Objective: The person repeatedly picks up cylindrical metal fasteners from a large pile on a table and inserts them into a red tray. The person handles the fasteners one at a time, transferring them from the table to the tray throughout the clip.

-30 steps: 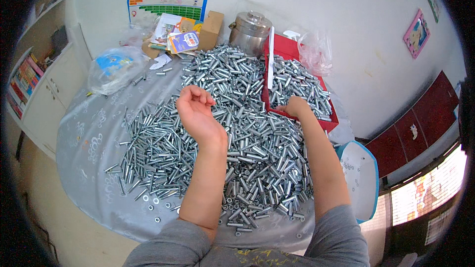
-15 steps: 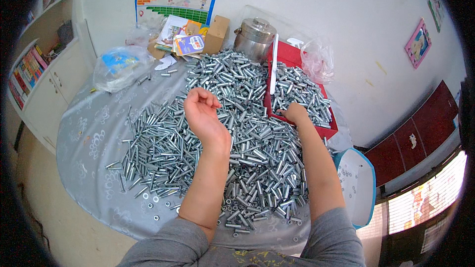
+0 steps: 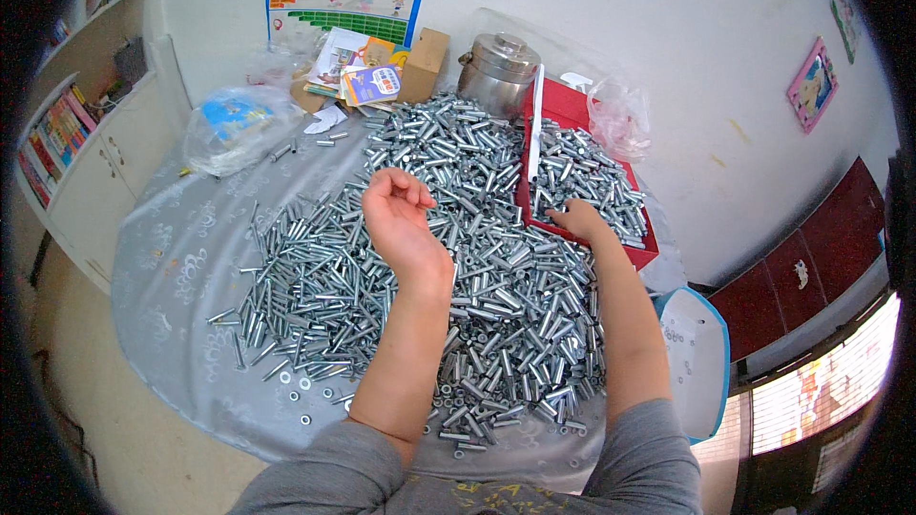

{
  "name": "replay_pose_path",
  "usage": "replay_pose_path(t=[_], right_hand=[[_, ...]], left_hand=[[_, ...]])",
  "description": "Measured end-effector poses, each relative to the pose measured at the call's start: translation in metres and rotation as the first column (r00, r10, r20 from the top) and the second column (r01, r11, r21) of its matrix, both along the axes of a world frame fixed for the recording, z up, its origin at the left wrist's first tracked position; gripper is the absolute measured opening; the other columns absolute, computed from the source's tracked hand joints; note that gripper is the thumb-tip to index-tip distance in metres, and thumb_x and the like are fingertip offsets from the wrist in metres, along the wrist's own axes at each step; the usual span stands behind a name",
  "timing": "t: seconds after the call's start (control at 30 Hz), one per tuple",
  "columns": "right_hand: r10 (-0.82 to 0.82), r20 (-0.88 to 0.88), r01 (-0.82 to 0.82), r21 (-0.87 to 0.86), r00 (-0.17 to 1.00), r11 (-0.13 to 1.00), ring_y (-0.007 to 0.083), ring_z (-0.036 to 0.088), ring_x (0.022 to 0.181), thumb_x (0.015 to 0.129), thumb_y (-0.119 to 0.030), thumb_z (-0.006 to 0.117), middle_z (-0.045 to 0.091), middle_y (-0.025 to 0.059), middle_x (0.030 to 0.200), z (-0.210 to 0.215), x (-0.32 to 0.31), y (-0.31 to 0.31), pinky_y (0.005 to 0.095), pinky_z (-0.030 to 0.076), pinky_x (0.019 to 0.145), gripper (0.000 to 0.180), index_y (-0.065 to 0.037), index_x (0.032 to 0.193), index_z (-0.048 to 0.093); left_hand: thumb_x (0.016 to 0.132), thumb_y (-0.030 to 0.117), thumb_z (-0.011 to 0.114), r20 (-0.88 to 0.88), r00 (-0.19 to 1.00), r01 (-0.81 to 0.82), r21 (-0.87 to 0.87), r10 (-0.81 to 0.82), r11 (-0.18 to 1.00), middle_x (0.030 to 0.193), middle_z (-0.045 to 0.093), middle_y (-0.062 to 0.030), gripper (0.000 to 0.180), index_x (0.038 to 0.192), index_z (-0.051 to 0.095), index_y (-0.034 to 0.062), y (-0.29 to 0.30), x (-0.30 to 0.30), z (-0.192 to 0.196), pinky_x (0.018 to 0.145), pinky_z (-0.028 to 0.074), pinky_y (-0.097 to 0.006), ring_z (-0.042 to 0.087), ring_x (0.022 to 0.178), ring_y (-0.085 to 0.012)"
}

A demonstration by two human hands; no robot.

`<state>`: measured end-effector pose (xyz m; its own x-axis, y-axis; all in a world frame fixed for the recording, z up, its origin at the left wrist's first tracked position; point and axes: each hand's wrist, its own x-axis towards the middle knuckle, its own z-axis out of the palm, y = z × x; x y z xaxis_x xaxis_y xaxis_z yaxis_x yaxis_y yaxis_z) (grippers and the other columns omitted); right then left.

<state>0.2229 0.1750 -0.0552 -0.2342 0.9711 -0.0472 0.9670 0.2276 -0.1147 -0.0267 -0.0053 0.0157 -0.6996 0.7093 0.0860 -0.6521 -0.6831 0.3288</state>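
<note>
My left hand [image 3: 399, 221] hovers palm up over the heap of silvery metal sleeves and rods [image 3: 315, 277]. Its fingers are loosely bent, and the visible palm holds nothing. Over at the red box [image 3: 641, 256], my right hand [image 3: 582, 220] reaches across the near rim. Its fingers are drawn together among the metal pieces [image 3: 596, 176] that fill the box. Whatever lies between those fingertips is too small to make out. A white strip [image 3: 536, 124] stands along the box's left side.
A grey patterned cloth [image 3: 172, 324] covers the table. Washers [image 3: 304, 384] lie near its front. A blue-rimmed white tray [image 3: 697, 362] stands right. Behind the heap are a steel pot [image 3: 499, 76], a cardboard box [image 3: 423, 65], booklets [image 3: 370, 85] and a plastic bag [image 3: 239, 129].
The whole view has shifted slightly. My right hand's fingers have moved a little at the box's near edge; my left hand keeps nearly the same pose.
</note>
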Motion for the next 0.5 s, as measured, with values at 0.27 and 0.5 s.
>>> replay_pose_path(t=[0.27, 0.5], right_hand=[[0.046, 0.037, -0.042, -0.097, 0.998, 0.994, 0.0355, 0.052, 0.085, 0.069, -0.049, 0.05, 0.053, 0.026, 0.09, 0.004, 0.002, 0.008, 0.0368, 0.04, 0.076, 0.058, 0.007, 0.084, 0.056], [-0.127, -0.386, 0.086, -0.122, 0.914, 0.989, 0.0258, 0.054, 0.063, 0.072, -0.043, 0.052, 0.056, 0.0151, 0.073, -0.003, 0.032, 0.017, 0.0349, 0.042, 0.055, 0.047, 0.004, 0.075, 0.057]], left_hand=[[0.076, 0.022, 0.039, -0.01, 1.0, -0.006, -0.007, 0.006, 1.0, 0.058, 0.032, -0.0009, 0.017, 0.065, 0.037, 0.0082, 0.002, 0.0, -0.005, 0.054, 0.028, -0.025, 0.032, 0.055, -0.0123], [0.075, 0.023, 0.04, 0.014, 1.0, 0.004, -0.017, -0.004, 1.0, 0.058, 0.034, -0.001, 0.018, 0.065, 0.038, 0.0085, 0.001, -0.001, -0.003, 0.053, 0.029, -0.025, 0.033, 0.055, -0.0125]])
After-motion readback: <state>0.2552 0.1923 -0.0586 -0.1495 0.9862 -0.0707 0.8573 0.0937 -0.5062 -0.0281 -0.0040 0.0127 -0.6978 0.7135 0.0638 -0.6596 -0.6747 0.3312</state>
